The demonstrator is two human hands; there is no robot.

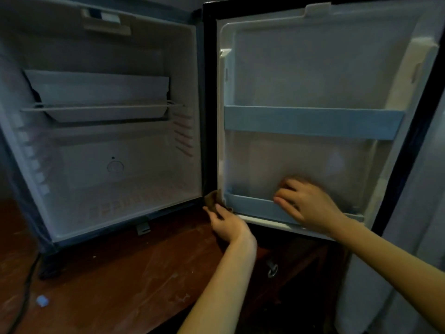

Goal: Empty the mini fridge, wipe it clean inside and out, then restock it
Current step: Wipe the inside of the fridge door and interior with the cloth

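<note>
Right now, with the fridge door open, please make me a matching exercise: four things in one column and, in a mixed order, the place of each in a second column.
Things
1. brown cloth
2. right hand
3. white tray
4. small blue object

Places
A. on the wire shelf inside the fridge
B. on the wooden table, towards the left
C. held in the left hand, at the lower hinge corner of the door
D. resting on the lower door rail

Pairs: 1-C, 2-D, 3-A, 4-B
</note>
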